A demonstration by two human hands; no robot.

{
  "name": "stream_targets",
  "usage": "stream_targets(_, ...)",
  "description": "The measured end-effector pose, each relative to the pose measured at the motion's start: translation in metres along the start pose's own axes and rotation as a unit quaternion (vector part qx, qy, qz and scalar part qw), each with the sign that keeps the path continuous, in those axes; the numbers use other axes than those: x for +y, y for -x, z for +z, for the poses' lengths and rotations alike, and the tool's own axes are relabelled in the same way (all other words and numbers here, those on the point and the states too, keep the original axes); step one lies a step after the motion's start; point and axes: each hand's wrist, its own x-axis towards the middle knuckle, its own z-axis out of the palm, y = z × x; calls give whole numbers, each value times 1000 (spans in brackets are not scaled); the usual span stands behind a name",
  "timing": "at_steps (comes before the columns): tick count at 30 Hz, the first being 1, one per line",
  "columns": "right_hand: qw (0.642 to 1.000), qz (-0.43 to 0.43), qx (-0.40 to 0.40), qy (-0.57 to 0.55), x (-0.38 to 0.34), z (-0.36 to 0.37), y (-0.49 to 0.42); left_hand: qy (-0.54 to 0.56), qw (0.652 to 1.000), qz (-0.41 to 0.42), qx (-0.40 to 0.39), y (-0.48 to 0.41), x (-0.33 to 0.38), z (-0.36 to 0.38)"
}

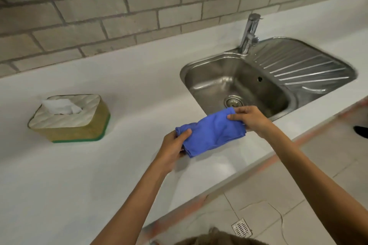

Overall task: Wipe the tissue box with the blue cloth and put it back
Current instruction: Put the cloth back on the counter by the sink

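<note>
The blue cloth [211,131] is folded and stretched between both hands, just above the white counter near the sink's front corner. My left hand [173,145] grips its lower left end. My right hand [249,117] pinches its upper right end. The tissue box [69,119] stands on the counter well to the left, apart from both hands. It has a white patterned top, yellowish sides and a green base, and a white tissue sticks out of its slot.
A steel sink [235,83] with a faucet [250,32] and a ribbed drainboard [302,65] is set in the white counter [79,175] at right. A brick wall [119,12] runs behind. The counter's front edge runs diagonally, with tiled floor and a drain grate [242,227] below.
</note>
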Motion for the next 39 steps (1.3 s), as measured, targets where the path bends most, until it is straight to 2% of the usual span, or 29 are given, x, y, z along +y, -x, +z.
stream_targets(4,999,18,30,37,24,-63,-11,-8,1000,-26,-14,-18,-13,61)
stream_targets(9,992,14,71,104,55,-109,-31,-64,997,-34,32,-34,-27,117)
stream_targets(12,984,9,78,158,69,-120,-41,-135,989,-22,61,-38,-34,132)
stream_targets(15,970,-3,84,230,79,-119,-47,-272,956,16,105,-38,-43,134)
stream_targets(17,953,-25,93,287,79,-116,-48,-385,912,38,137,-38,-47,132)
stream_targets(19,931,-57,106,344,76,-112,-49,-440,881,56,163,-38,-50,130)
stream_targets(23,916,-132,116,360,60,-96,-47,-405,890,70,196,-37,-48,120)
stream_targets(29,947,-180,42,262,13,-24,-47,-292,915,54,274,-29,-17,77)
stream_targets(32,953,-210,9,218,-8,26,-45,-186,933,95,293,-17,0,38)
stream_targets(39,942,-261,-88,189,-62,153,-27,-90,917,132,366,15,36,-70)
